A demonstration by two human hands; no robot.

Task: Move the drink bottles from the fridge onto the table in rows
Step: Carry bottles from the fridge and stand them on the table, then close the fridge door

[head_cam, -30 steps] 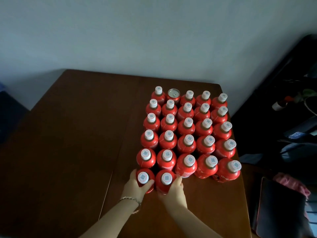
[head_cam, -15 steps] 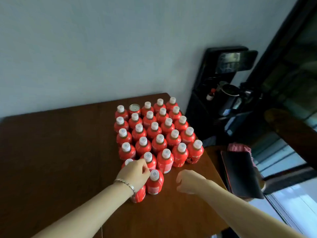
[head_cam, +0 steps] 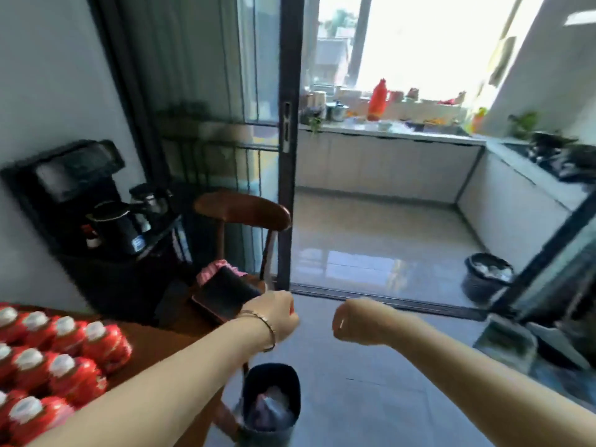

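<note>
Several red drink bottles (head_cam: 58,359) with white caps stand in rows on the brown table (head_cam: 151,333) at the lower left. My left hand (head_cam: 275,314), a bracelet on its wrist, hangs in the air to the right of the table with fingers curled and nothing in it. My right hand (head_cam: 358,321) is a loose fist beside it, also holding nothing. Both hands are well clear of the bottles. No fridge shows in this view.
A wooden chair (head_cam: 245,211) with a dark bag (head_cam: 225,295) stands by the table. A black water dispenser (head_cam: 80,201) is against the wall. A small bin (head_cam: 271,401) sits on the floor below my hands. A sliding door frame (head_cam: 287,150) opens onto a kitchen.
My view has swung right from the table toward the kitchen door. Both hands have left the front bottles and now hang in the air, holding nothing.
</note>
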